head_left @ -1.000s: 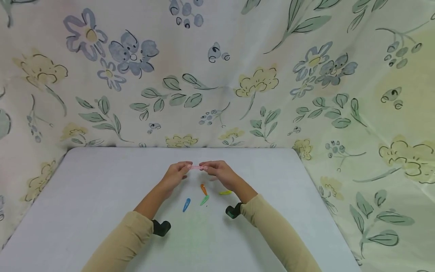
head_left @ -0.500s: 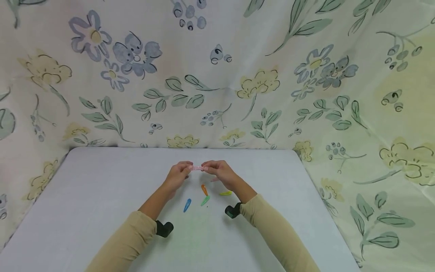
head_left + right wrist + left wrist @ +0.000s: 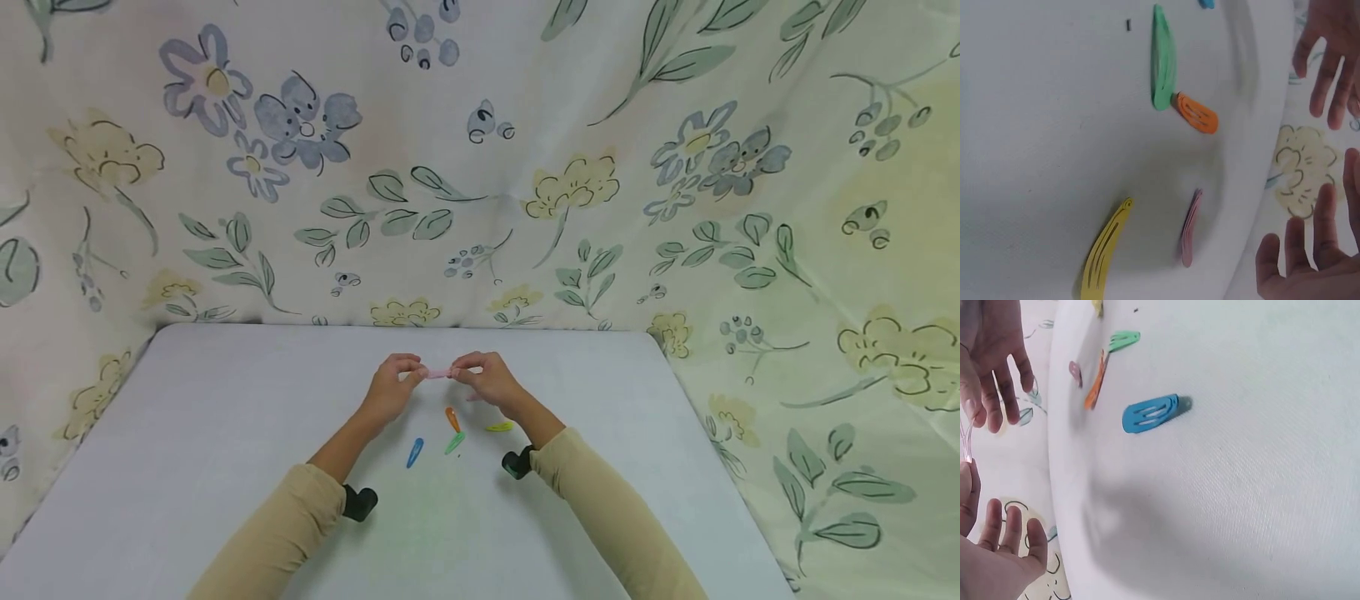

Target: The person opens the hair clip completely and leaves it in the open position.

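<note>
A light pink snap hair clip (image 3: 438, 374) is held up above the far part of the table between both hands. My left hand (image 3: 390, 390) pinches its left end with thumb and index finger, while the right hand (image 3: 489, 379) pinches the other end. In the left wrist view the pink clip (image 3: 967, 439) shows split, thin strips between the two pinches, the remaining fingers spread away from it. Below the hands lie a blue clip (image 3: 415, 452), an orange clip (image 3: 452, 419), a green clip (image 3: 454, 442) and a yellow clip (image 3: 499, 427).
Another pink clip (image 3: 1191, 228) lies near the table's far edge, partly behind the right hand in the head view. The orange and green clips lie end to end. A tiny dark speck (image 3: 1128, 25) is on the white table (image 3: 225, 417). Floral cloth (image 3: 480, 208) hangs behind.
Both hands keep their pinch on the pink clip, and slightly more of it shows between the fingertips. The left hand's other fingers have lifted a little. The loose clips stay put.
</note>
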Available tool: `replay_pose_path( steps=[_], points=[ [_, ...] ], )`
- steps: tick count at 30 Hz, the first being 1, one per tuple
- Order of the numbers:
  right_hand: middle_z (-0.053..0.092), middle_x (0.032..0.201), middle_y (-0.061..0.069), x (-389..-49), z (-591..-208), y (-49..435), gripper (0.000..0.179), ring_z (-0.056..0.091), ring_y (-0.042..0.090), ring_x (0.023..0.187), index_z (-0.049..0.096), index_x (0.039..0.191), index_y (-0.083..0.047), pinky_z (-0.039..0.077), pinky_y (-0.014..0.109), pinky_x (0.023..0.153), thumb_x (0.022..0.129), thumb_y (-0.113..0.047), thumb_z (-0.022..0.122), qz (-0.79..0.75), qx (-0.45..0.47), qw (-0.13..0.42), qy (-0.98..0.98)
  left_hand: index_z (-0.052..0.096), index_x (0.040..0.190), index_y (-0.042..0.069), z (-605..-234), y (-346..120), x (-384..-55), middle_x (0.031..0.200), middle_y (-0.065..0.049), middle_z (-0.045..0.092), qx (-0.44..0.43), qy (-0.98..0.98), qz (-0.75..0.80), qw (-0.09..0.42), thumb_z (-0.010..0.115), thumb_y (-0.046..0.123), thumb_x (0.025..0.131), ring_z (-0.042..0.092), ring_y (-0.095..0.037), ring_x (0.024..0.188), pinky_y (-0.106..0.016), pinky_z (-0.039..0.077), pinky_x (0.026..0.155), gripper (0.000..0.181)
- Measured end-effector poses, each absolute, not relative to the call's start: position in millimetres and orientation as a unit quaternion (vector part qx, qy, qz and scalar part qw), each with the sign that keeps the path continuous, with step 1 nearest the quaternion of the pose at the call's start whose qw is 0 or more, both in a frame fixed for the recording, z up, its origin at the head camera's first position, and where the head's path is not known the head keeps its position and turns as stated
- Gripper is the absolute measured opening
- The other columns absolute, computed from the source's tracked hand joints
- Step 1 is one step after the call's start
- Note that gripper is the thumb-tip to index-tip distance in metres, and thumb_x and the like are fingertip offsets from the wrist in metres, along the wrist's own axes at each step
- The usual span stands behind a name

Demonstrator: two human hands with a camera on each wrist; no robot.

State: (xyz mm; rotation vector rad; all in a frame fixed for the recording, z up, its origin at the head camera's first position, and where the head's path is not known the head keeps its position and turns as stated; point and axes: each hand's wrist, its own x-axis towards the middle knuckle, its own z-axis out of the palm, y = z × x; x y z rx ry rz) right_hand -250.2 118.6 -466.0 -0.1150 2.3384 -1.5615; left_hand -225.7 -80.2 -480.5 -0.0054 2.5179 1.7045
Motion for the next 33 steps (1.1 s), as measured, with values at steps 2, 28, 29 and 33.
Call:
replay_pose_path(
  steps=[2, 28, 29, 33],
  points=[
    [0.064, 0.121, 0.006, -250, -469, 118, 0.012, 0.053, 0.027, 0.113, 0.077, 0.101, -0.01, 0.057, 0.046, 0.081, 0.095, -0.017, 0.069, -0.524, -0.064, 0.138, 0.838, 0.067, 0.101, 0.003, -484, -80, -227, 0.139, -0.013, 0.05, 0.015, 0.838, 0.544, 0.039, 0.061, 0.02, 0.101, 0.039, -0.033, 0.138, -0.053, 0.032, 0.112, 0.019],
    [0.065, 0.112, 0.0, -245, -507, 102, 0.012, 0.05, 0.019, 0.117, 0.08, 0.099, -0.017, 0.041, 0.043, 0.1, 0.095, -0.022, 0.07, -0.16, -0.216, -0.006, 0.963, 0.073, 0.092, 0.005, -523, -84, -225, 0.126, -0.017, 0.06, 0.107, 0.928, 0.353, -0.048, 0.067, 0.012, 0.095, 0.047, -0.035, 0.128, -0.058, 0.034, 0.106, 0.009],
    [0.065, 0.112, 0.001, -245, -508, 102, 0.012, 0.05, 0.019, 0.117, 0.08, 0.099, -0.017, 0.041, 0.043, 0.1, 0.095, -0.022, 0.07, -0.16, -0.217, -0.006, 0.963, 0.073, 0.093, 0.006, -524, -83, -225, 0.128, -0.016, 0.059, 0.104, 0.93, 0.349, -0.045, 0.066, 0.013, 0.096, 0.046, -0.034, 0.129, -0.058, 0.033, 0.107, 0.01],
    [0.065, 0.113, 0.002, -244, -510, 105, 0.013, 0.049, 0.021, 0.118, 0.079, 0.101, -0.016, 0.04, 0.045, 0.1, 0.095, -0.021, 0.068, -0.16, -0.216, -0.008, 0.963, 0.073, 0.094, 0.007, -525, -81, -224, 0.131, -0.016, 0.058, 0.096, 0.937, 0.332, -0.043, 0.066, 0.015, 0.096, 0.037, -0.035, 0.137, -0.064, 0.025, 0.109, 0.011]
  ],
)
